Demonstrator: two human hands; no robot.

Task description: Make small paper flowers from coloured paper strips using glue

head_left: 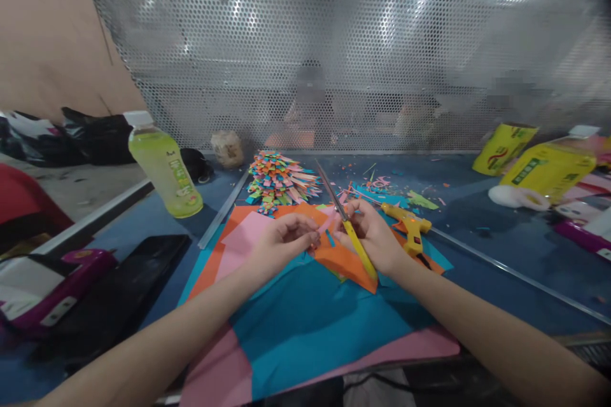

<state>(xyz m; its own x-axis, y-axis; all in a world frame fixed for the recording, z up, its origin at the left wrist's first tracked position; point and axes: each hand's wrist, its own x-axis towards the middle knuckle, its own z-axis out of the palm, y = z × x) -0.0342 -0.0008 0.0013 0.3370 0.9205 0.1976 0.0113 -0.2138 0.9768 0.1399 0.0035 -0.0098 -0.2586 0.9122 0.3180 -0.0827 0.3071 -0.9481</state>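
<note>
Yellow-handled scissors [361, 251] are held in the right hand [377, 241], blades pointed forward. The left hand [281, 243] is positioned opposite, fingers curled, above colored paper sheets [305, 324]. A yellow glue gun [413, 227] is placed beside the right hand.

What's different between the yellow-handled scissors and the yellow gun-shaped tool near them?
Hold: the scissors are in the right hand, while the glue gun lies unheld beside it.
Shape: the scissors are long and slim; the glue gun is chunky, like a pistol.
Material: the scissors have metal blades; the glue gun's body is yellow.
Both share a yellow grip.
</note>
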